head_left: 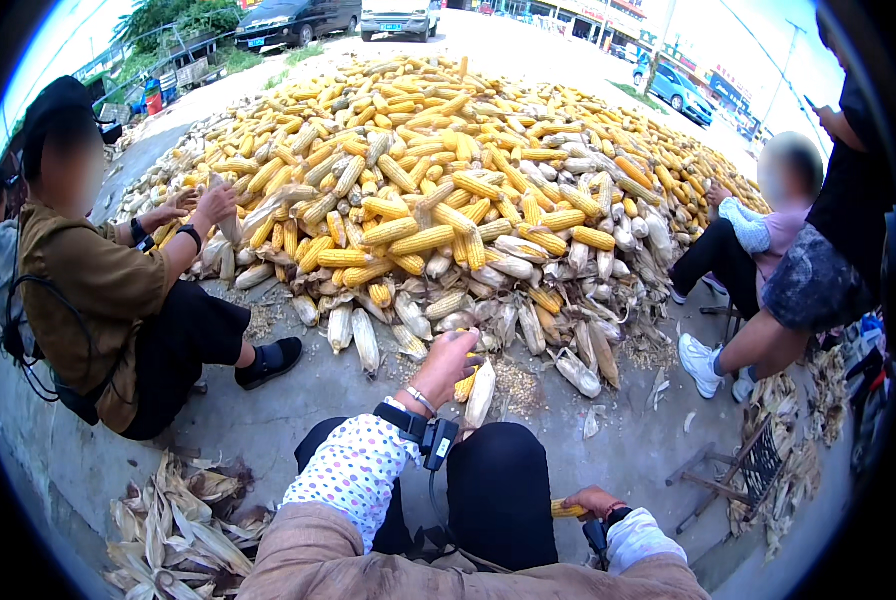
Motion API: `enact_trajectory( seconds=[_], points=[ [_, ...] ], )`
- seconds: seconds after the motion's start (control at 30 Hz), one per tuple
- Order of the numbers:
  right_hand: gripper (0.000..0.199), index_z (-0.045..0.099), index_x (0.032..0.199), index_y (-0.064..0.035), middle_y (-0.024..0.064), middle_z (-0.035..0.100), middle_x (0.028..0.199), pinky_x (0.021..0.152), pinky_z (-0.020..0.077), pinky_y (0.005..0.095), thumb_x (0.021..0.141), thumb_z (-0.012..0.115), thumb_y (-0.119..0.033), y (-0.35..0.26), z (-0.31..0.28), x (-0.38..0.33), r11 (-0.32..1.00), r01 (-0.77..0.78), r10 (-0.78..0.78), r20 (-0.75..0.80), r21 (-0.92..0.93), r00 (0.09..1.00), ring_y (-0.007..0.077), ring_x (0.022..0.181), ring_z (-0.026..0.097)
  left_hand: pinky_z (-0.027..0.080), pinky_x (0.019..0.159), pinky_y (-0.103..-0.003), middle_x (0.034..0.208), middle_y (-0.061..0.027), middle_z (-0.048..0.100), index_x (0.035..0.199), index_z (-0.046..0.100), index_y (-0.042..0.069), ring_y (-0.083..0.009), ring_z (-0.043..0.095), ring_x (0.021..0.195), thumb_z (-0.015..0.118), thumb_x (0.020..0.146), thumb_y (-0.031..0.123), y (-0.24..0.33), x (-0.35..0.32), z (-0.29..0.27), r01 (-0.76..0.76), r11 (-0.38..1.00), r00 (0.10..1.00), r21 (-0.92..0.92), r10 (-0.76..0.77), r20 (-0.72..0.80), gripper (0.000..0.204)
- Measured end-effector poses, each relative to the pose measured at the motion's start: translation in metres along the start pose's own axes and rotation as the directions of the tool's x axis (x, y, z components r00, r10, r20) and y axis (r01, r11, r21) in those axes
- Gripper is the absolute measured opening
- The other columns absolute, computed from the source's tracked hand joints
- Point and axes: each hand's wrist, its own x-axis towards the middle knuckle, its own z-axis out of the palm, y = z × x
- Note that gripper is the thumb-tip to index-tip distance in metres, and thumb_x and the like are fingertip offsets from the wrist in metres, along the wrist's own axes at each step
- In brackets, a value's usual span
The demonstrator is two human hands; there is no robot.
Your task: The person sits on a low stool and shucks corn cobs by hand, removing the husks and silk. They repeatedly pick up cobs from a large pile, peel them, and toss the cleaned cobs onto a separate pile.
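My left hand [446,366] reaches forward to the near edge of the corn pile [418,190]. Its fingers curl around an ear of corn, whose yellow kernels [464,388] show beside the palm; the rest is hidden under the hand. A pale, husk-covered ear [481,394] lies right beside it. Low on the right, by my knee, my right hand [596,502] is closed on a yellow ear of corn [568,509], which points left with its other end inside the grip.
A person in a brown top [98,260] sits left of the pile, hands on an ear. Two people are at the right, one seated [768,215], one standing [828,230]. Loose husks [183,530] lie lower left; a small folding stool [743,470] stands lower right. Vehicles are beyond.
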Motion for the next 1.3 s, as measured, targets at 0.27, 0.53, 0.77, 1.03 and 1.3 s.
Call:
enact_trajectory(
  seconds=[0.27,0.53,0.77,1.03,1.3],
  points=[
    [0.034,0.067,0.088,-0.0023,0.0095,0.066,0.086,0.064,0.0504,0.0344,0.066,0.073,-0.027,-0.114,-0.028,-0.024,0.986,0.093,-0.075,0.135,-0.139,0.988,0.0218,0.068,0.061,0.045,0.079,-0.031,0.109,-0.0055,0.055,0.118,0.047,0.006,-0.0191,0.057,0.094,0.055,0.089,0.026,0.017,-0.013,0.003,-0.039,0.999,0.998,0.035,0.037,0.042,0.035],
    [0.067,0.018,0.141,-0.0079,0.013,0.035,0.138,0.099,0.038,0.0395,0.09,0.055,-0.031,-0.439,-0.151,-0.117,-0.148,0.973,-0.909,-0.413,0.179,-0.062,0.0284,0.125,0.04,0.048,0.077,-0.032,0.103,-0.0064,0.056,0.11,0.05,0.004,-0.0204,0.06,0.092,0.057,0.087,0.022,0.026,-0.013,-0.014,-0.063,0.997,0.996,0.048,0.066,-0.052,0.03],
    [0.037,0.063,0.097,0.0021,0.0172,0.066,0.088,0.075,0.0491,0.0328,0.075,0.063,-0.027,-0.293,0.004,0.033,0.575,0.72,-0.799,-0.078,-0.389,0.596,0.0272,0.08,0.063,0.046,0.08,-0.032,0.105,-0.0064,0.056,0.109,0.051,0.004,-0.0196,0.058,0.093,0.057,0.088,0.022,0.04,-0.024,-0.029,-0.12,0.992,0.989,0.031,0.122,-0.081,0.028],
    [0.044,0.064,0.088,0.004,0.0165,0.062,0.066,0.046,0.0487,0.0352,0.076,0.062,-0.039,-0.18,0.101,0.157,0.936,0.352,-0.351,-0.062,0.008,0.935,0.0246,0.054,0.061,0.044,0.085,-0.032,0.112,-0.0089,0.055,0.115,0.049,0.001,-0.0203,0.056,0.098,0.056,0.089,0.023,0.041,-0.021,-0.021,-0.075,0.991,0.994,0.107,0.083,-0.074,0.035],
    [0.037,0.056,0.097,0.0041,0.0234,0.059,0.096,0.081,0.0456,0.045,0.077,0.063,-0.025,-0.227,0.125,0.161,0.764,0.58,-0.642,-0.434,-0.284,0.633,0.041,0.093,0.056,0.043,0.085,-0.031,0.115,-0.0109,0.055,0.117,0.049,-0.001,-0.0195,0.056,0.099,0.054,0.09,0.024,0.04,-0.018,-0.017,-0.058,0.989,0.995,0.136,0.068,-0.071,0.037]
  ],
)
